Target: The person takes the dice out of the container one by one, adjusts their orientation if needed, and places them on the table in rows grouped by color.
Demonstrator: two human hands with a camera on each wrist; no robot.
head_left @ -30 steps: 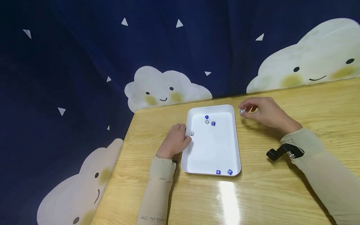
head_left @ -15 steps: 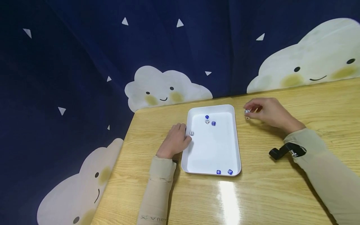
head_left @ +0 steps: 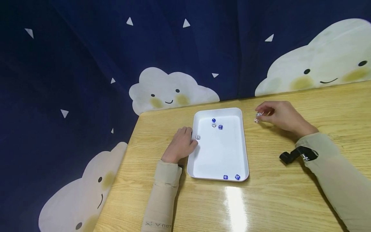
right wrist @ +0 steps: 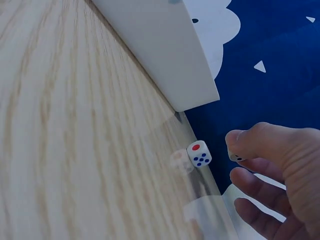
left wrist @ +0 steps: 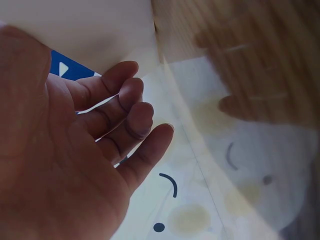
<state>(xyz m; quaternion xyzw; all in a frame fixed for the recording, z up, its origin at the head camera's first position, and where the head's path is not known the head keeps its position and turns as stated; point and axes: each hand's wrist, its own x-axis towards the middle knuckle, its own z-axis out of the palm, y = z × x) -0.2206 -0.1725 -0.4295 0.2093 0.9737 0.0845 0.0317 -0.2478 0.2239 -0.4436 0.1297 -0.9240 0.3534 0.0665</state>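
Note:
A white tray lies on the wooden table with several small blue and white dice in it. My left hand rests against the tray's left rim, near a white die inside; in the left wrist view the left hand has loosely bent fingers and holds nothing. Right of the tray's far corner, my right hand pinches a white die just above the table. Another white die lies on the table under it. In the right wrist view this table die shows a red dot on top, beside my right hand.
The table ends at a dark blue curtain with cloud faces behind and to the left. A black wrist mount sits on my right sleeve. The tray's corner stands close to the loose die.
My right hand has drifted right, away from the tray, still pinching a die. A second white die now lies on the table below its fingertips. The left hand has stayed put.

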